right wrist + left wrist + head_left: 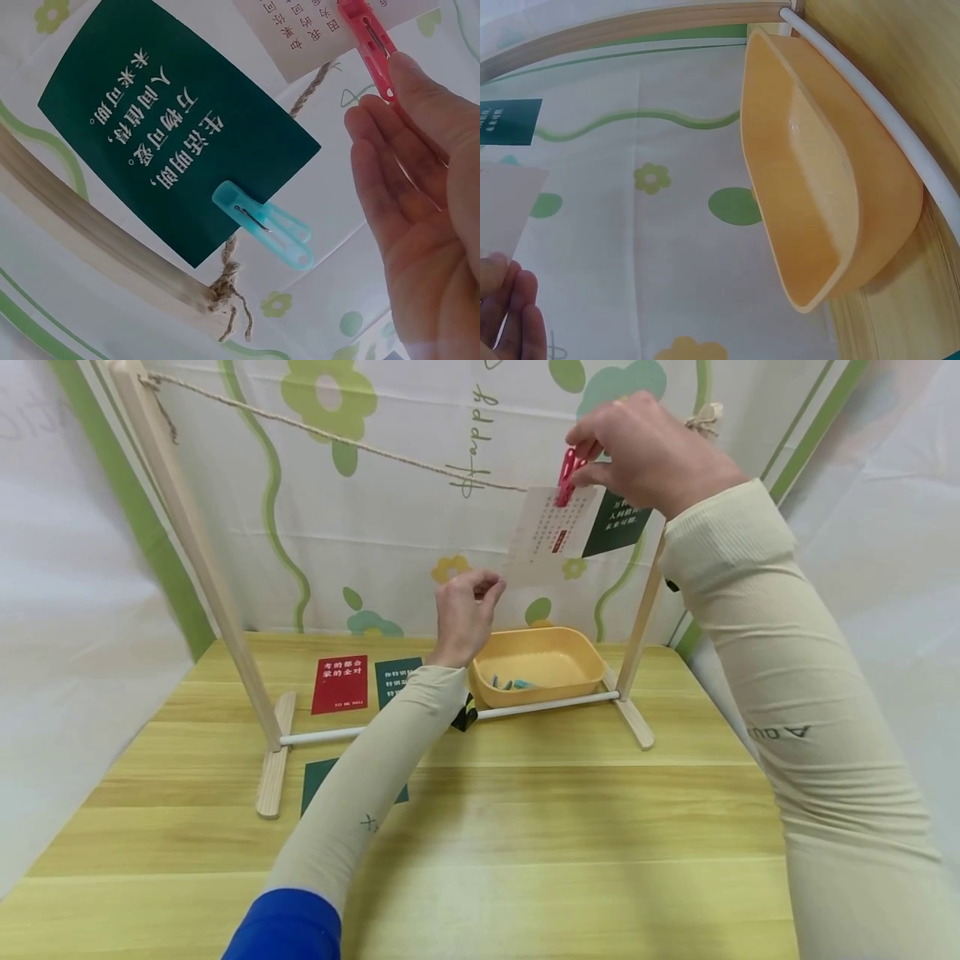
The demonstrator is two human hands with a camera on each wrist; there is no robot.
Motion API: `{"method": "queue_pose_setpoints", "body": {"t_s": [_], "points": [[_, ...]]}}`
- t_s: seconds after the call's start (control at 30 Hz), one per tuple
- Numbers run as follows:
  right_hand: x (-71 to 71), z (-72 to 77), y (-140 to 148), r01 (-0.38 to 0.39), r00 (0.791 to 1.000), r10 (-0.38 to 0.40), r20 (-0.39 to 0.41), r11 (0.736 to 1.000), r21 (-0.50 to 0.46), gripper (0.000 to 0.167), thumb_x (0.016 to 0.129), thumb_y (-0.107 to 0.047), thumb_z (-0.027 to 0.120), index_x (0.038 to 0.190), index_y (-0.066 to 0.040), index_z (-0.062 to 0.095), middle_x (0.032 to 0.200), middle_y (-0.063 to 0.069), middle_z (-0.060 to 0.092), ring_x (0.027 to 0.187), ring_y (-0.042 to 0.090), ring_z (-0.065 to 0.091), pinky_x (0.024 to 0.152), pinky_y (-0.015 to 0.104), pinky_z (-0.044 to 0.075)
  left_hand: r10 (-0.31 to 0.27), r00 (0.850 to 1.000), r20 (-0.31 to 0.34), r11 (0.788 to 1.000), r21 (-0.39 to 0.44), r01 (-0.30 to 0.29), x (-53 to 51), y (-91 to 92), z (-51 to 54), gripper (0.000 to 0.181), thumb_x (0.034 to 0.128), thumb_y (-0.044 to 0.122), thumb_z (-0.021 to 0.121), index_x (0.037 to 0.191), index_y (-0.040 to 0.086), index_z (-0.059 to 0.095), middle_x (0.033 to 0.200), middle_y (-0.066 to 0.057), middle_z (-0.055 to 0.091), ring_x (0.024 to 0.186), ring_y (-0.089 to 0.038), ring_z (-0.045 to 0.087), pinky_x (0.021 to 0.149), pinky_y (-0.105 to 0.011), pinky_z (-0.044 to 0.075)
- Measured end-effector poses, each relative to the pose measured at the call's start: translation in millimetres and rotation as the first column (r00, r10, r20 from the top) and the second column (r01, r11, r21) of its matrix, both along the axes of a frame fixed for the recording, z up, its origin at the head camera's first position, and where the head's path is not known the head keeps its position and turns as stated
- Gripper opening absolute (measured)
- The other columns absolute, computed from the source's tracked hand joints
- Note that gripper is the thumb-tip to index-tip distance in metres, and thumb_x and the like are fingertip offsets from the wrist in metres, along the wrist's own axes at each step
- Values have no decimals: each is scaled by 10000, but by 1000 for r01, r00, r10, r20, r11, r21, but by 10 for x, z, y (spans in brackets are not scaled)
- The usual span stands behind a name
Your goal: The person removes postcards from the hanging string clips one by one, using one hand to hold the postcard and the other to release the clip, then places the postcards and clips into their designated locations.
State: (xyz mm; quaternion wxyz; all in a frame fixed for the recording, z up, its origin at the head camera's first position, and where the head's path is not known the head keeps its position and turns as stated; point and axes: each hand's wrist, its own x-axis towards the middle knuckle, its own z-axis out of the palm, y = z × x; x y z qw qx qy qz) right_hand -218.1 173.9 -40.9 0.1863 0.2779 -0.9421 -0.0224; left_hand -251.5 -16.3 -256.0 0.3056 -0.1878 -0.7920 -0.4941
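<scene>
- A white card [543, 531] is at the rope [360, 445], its top edge along the cord and its lower part faint against the backdrop; it bears columns of small Chinese print, of which 如果你问 can be made out in the right wrist view, and a red block with lettering too small to read
- A red clothespin [567, 477] lies over the card's upper part; whether it also bites the rope I cannot tell
- The right hand [656, 456] pinches the clothespin's handle end between thumb and finger
- The left hand [465, 614] pinches the card's lower corner between thumb and fingertips
- Just beside, a dark green card [161, 127] hangs from a light blue clothespin [259, 229], reading 生活明朗, 万物可爱, 人间值得, 未来可期
- On the wood-patterned table [570, 860] lies a red card [340, 683] reading 考的都会 蒙的全对
- Next to it, a green card [397, 677] is partly behind the left arm, lines beginning 你特别 and 特别 showing
- Another green card [318, 777] sits largely under the left forearm
- A yellow basin [540, 689] with bluish clothespins [523, 684] inside stands by the white rod [322, 735] of the wooden frame [198, 560]
- The flowered backdrop [427, 510] says "Happy", turned sideways; the right sleeve [810, 777] carries upside-down letters, partly legible as "AQU"
</scene>
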Motion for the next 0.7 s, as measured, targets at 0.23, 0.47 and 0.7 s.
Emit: {"method": "queue_pose_setpoints", "body": {"t_s": [0.23, 0.47, 0.7], "points": [[-7, 28, -15, 24, 999, -23, 27, 1000, -16, 280, 984, -102, 731, 1217, 51, 714, 1225, 252, 704, 1067, 386, 608, 1002, 551, 571, 3, 1000, -3, 1000, -2, -3, -4, 10, 5, 171, 1033, 113, 684, 1111, -2, 784, 1114, -155, 800, 990, -273, 761, 903, -347, 614], [-10, 56, 20, 58, 998, -58, -20, 998, 2, 250, 964, -111, 766, 1119, 79, 714, 1149, 279, 713, 1022, 389, 615, 937, 535, 569, 5, 1000, 9, 1000, -1, -5, -2, 30, -1, 173, 1034, 117, 684, 1118, 2, 782, 1111, -153, 799, 986, -269, 755, 900, -342, 611], [-4, 73, 38, 67, 994, -65, -85, 998, 21, 200, 963, -141, 783, 1008, 52, 749, 1052, 275, 738, 933, 355, 616, 801, 413, 526, 4, 1000, 18, 1000, 9, -4, 9, 54, 4, 185, 1039, 134, 682, 1128, 13, 789, 1096, -143, 805, 979, -259, 755, 890, -343, 611]]}}
